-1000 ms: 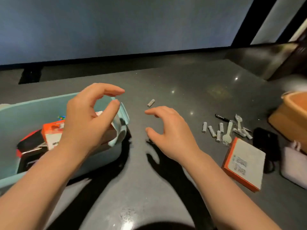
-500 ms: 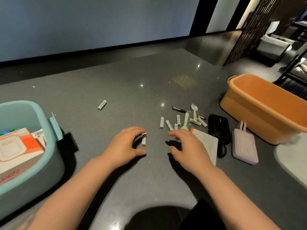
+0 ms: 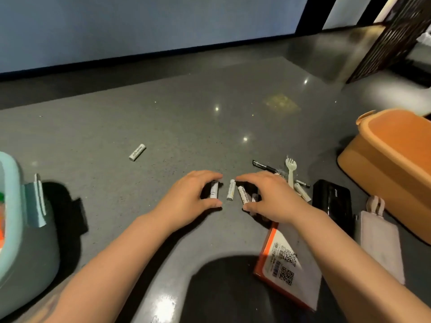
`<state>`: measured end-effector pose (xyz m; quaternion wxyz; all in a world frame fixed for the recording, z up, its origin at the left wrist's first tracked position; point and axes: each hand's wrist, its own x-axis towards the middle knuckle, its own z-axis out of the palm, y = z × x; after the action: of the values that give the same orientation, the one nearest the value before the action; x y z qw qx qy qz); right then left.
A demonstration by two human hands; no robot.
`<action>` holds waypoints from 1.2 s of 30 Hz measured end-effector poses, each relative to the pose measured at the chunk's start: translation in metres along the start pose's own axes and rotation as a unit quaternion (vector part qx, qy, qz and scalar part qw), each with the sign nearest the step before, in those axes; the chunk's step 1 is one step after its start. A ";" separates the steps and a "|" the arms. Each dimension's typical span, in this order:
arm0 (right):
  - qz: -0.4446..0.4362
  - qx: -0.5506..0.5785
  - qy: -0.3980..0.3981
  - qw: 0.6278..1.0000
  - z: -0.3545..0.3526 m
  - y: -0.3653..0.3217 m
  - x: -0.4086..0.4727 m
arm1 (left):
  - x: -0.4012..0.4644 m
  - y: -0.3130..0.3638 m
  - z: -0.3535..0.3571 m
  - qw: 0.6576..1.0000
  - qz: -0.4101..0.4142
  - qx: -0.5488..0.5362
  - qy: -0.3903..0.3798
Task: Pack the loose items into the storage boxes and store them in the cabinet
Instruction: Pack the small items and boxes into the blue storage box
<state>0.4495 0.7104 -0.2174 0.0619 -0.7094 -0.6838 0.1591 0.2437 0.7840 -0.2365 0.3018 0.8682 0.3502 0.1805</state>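
Several white batteries lie on the grey floor in front of me. My left hand [image 3: 189,197] curls thumb and fingers round one battery [image 3: 214,190]. My right hand [image 3: 271,198] arches over a small heap of batteries [image 3: 242,194], thumb and index finger closing round them. One battery [image 3: 231,190] lies free between the two hands. Another battery [image 3: 137,152] lies alone farther left. The teal storage box [image 3: 16,241] stands at the left edge, and the orange storage box [image 3: 394,173] stands at the right.
Right of my right hand lie a black pen [image 3: 265,167], a pale plastic fork [image 3: 290,170], a black power bank [image 3: 332,203] and a pale pink power bank [image 3: 379,241]. An orange and white carton [image 3: 289,266] lies under my right forearm. A lattice screen stands far right.
My view has swung from the teal box to the pile of batteries. Both hands have come down to the floor and closed together over the batteries.
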 end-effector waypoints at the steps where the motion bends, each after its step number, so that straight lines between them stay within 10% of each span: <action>1: 0.000 0.002 -0.001 1.000 0.001 0.002 0.002 | 0.009 0.003 0.001 1.000 0.005 0.002 -0.010; 21: 0.007 0.017 0.023 1.000 0.004 0.009 -0.016 | 0.051 0.005 0.024 0.984 0.069 0.037 -0.163; 36: 0.002 0.057 -0.010 0.998 0.007 0.008 -0.009 | 0.039 0.003 0.022 0.987 0.046 0.094 -0.126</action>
<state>0.4544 0.7001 -0.2254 0.0955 -0.7045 -0.6728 0.2049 0.2838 0.8021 -0.2473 0.2522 0.9237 0.2841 0.0501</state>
